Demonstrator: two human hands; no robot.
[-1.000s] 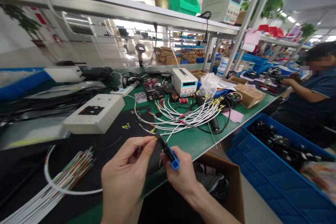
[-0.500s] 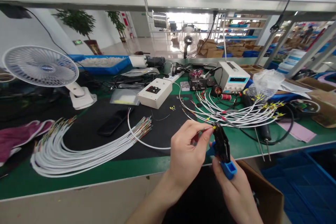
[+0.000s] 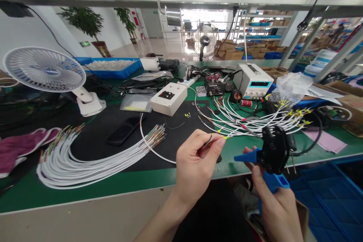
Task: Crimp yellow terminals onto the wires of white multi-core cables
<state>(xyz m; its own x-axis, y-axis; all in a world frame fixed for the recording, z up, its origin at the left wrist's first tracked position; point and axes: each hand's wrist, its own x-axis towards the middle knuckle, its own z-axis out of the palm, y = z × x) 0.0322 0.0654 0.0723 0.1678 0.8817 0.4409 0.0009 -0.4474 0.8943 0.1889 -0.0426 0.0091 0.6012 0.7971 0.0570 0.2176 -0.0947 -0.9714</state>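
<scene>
My left hand point(image 3: 197, 157) pinches the end of a white cable point(image 3: 163, 157) between thumb and fingertips. A yellow ferrule point(image 3: 225, 138) pokes out past the thumb, and a dark wire shows between the fingers. My right hand point(image 3: 279, 204) is wrapped round a crimping tool point(image 3: 274, 149) with a black head and blue handles. The handles are spread apart. A gap separates the tool's head from the ferrule. On the bench, left of my hands, lies a bundle of white cables point(image 3: 93, 174) with stripped coloured ends.
Several white cables with yellow tips point(image 3: 272, 123) lie behind the crimping tool. Loose yellow ferrules point(image 3: 187, 115) rest on the black mat beside a white switch box point(image 3: 169, 98). A phone point(image 3: 123, 131), a desk fan point(image 3: 45, 70) and a power supply point(image 3: 252, 81) stand around.
The crimping tool has moved right, away from the ferrule in my left hand, and its handles have spread. My left hand has shifted slightly left, still pinching the cable.
</scene>
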